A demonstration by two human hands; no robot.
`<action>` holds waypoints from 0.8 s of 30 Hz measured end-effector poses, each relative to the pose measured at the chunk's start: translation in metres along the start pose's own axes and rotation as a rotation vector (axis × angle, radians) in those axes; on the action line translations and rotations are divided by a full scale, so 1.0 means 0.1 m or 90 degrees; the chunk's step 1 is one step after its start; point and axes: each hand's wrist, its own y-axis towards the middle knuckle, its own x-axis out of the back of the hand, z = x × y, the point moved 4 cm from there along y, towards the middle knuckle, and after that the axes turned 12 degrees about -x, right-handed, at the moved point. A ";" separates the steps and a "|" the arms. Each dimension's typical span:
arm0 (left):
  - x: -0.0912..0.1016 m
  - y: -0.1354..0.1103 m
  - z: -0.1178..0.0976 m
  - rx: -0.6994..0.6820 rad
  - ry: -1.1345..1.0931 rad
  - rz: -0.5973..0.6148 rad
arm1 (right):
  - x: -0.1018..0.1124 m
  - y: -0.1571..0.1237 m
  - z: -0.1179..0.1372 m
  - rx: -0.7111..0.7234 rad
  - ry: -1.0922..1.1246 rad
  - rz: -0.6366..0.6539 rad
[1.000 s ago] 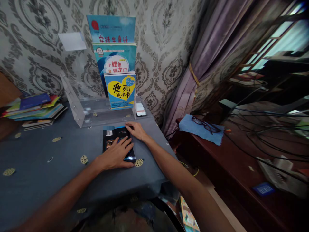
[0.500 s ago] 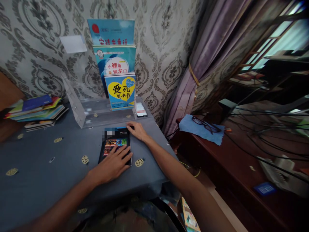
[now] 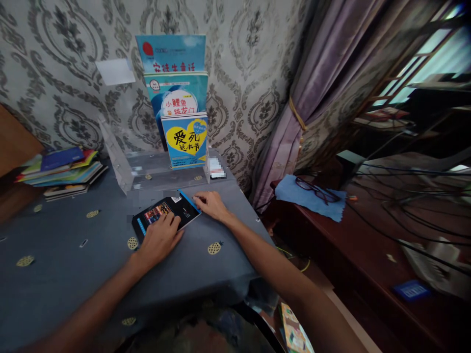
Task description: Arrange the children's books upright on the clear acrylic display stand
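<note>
- Head camera view: a thin, dark-covered book (image 3: pixel 187 212) with small colourful pictures and a bright blue edge strip lies flat and slantwise on a grey-blue tablecloth (image 3: pixel 91 289) printed with yellow pineapples.
- Palm down, the left hand (image 3: pixel 160 240) rests on the book's near side, fingers slightly bent over the cover, thumb apart from them near the lower edge.
- At the book's right end, beside the blue strip, is the right hand (image 3: pixel 211 205), its fingers curled; whether they pinch or touch the corner, I cannot tell.
- Just beyond the book stands a clear plastic display rack (image 3: pixel 115 159). On its right side, three upright books rise in steps: a blue one with a yellow heart (image 3: pixel 186 142) in front, a teal one with a white circle (image 3: pixel 198 86) behind it, and a tall light-blue one (image 3: pixel 176 51) at the back.
- Well to the left is an uneven pile of thin, multicoloured books (image 3: pixel 62 169).
- To the right, dark-framed glasses (image 3: pixel 318 191) lie on a light-blue cloth (image 3: pixel 289 191) atop a dark red desk (image 3: pixel 331 255).
</note>
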 end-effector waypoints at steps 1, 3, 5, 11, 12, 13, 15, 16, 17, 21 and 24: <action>-0.01 0.04 0.00 0.011 0.015 0.010 | 0.00 -0.03 0.01 0.007 0.016 0.005; -0.01 0.14 0.00 0.012 0.029 0.030 | -0.01 -0.08 0.02 0.020 0.042 0.010; -0.01 0.24 -0.01 0.009 0.030 0.046 | -0.01 -0.11 0.01 0.031 0.057 0.012; -0.03 0.36 -0.05 -0.001 0.021 0.076 | -0.03 -0.09 -0.05 0.057 0.117 0.048; -0.03 0.36 -0.06 -0.001 0.022 0.074 | -0.03 -0.08 -0.07 0.058 0.136 0.052; -0.03 0.35 -0.06 0.001 0.023 0.072 | -0.04 -0.07 -0.09 0.059 0.155 0.055; -0.04 0.34 -0.06 0.006 0.022 0.068 | -0.06 -0.05 -0.12 0.058 0.187 0.059; -0.05 0.34 -0.06 0.005 0.023 0.066 | -0.06 -0.04 -0.14 0.055 0.200 0.061; -0.05 0.34 -0.07 0.002 0.025 0.066 | -0.07 -0.04 -0.15 0.052 0.212 0.065; -0.04 0.34 -0.07 -0.006 0.032 0.070 | -0.05 -0.02 -0.17 0.030 0.255 0.089; 0.00 0.35 -0.06 0.000 0.017 0.071 | -0.02 -0.02 -0.14 0.022 0.286 0.104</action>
